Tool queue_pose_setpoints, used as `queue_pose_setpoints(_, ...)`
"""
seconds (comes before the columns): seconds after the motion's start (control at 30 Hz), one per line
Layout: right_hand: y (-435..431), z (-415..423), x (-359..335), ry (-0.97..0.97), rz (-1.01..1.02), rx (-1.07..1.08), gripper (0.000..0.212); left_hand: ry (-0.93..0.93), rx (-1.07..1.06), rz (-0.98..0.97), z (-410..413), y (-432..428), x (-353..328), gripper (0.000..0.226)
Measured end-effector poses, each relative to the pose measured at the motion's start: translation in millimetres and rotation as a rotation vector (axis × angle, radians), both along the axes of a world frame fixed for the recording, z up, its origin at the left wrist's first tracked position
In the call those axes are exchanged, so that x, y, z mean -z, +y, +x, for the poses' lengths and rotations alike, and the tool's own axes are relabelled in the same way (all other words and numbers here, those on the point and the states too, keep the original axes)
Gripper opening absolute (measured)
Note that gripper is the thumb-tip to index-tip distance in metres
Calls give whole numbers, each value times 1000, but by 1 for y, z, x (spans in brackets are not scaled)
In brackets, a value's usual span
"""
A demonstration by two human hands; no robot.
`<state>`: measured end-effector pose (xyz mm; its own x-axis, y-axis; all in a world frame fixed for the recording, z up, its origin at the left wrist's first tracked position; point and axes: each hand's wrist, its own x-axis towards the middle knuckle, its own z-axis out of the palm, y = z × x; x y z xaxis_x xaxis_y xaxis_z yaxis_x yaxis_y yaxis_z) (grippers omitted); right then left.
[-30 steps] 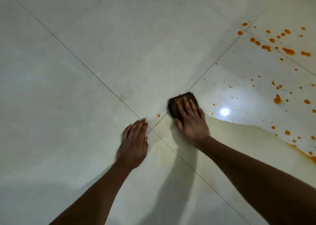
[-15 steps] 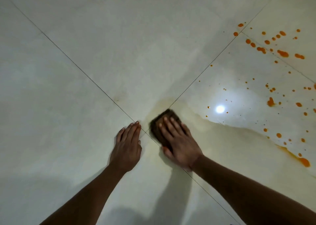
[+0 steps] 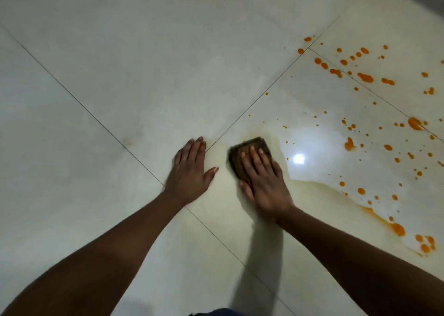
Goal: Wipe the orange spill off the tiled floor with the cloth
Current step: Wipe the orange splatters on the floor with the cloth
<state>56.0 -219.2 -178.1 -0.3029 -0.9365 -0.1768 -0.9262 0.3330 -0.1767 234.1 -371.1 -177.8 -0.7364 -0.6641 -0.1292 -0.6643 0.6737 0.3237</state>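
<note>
Head view: right hand [image 3: 264, 186], fingers [image 3: 255, 158] straight together, presses atop the cloth [image 3: 235, 160] (dark, rectangular); left hand [image 3: 189, 174] flat beside it.

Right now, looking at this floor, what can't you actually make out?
Cloth: head view, mostly covered by the right hand and blurred; its weave and how soiled it is are unclear.
Orange spill: cut off by the right edge, so its full spread is unknown.
Floor under the cloth: hidden, so leftover orange there cannot be judged.
Dark shape at the bottom edge: cut off, unidentifiable.
</note>
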Motion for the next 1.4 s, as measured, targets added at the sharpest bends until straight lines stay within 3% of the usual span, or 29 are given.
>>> queue_pose_setpoints(0.07,52,-9,-4,-15,25,-173,70,-68,43,20,0,-5,2,84)
queue_pose_setpoints(0.13,67,-43,-1,-8,39,-186,70,-147,77,94,2,-7,3,100)
queue_pose_setpoints(0.23,21,-111,-14,-16,45,169,73,-281,94,186,-39,13,-16,129)
queue_pose_setpoints(0.3,-34,-109,-17,-76,52,255,78,-382,107,205,-43,11,-25,141)
queue_pose_setpoints(0.37,-37,-84,-15,-59,56,-30,74,-492,109,219,-39,3,-31,147)
queue_pose_setpoints(0.47,39,-78,-13,8,85,-617,66,-665,109,294,-47,-4,-43,146)
queue_pose_setpoints(0.53,55,-116,-19,30,79,-741,65,-731,104,337,-60,-6,-50,149)
queue_pose_setpoints(0.6,35,-151,-22,42,115,-632,69,-773,79,377,-69,-2,-56,155)
queue_pose_setpoints(0.7,-25,-156,-16,-26,103,-122,80,-790,40,378,-72,3,-53,160)
queue_pose_setpoints(0.77,-45,-129,-10,-57,48,79,78,-795,27,355,-72,8,-50,163)
queue_pose_setpoints(0.97,63,-85,-9,-61,-1,-418,69,-747,-20,280,-72,19,-53,159)
queue_pose_setpoints(1.03,64,-111,-5,-33,-45,-390,69,-722,-45,270,-71,22,-54,158)
queue_pose_setpoints(1.17,-28,-98,-9,-109,-46,-18,75,-682,-75,283,-71,23,-50,159)
queue_pose_setpoints(1.23,-35,-67,-7,-134,-28,-120,75,-636,-108,304,-67,22,-50,156)
queue_pose_setpoints(1.33,35,-60,-5,-133,-47,-397,71,-625,-90,346,-58,16,-64,146)
queue_pose_setpoints(1.4,68,-82,-11,-134,-18,-416,70,-655,-62,348,-56,15,-74,141)
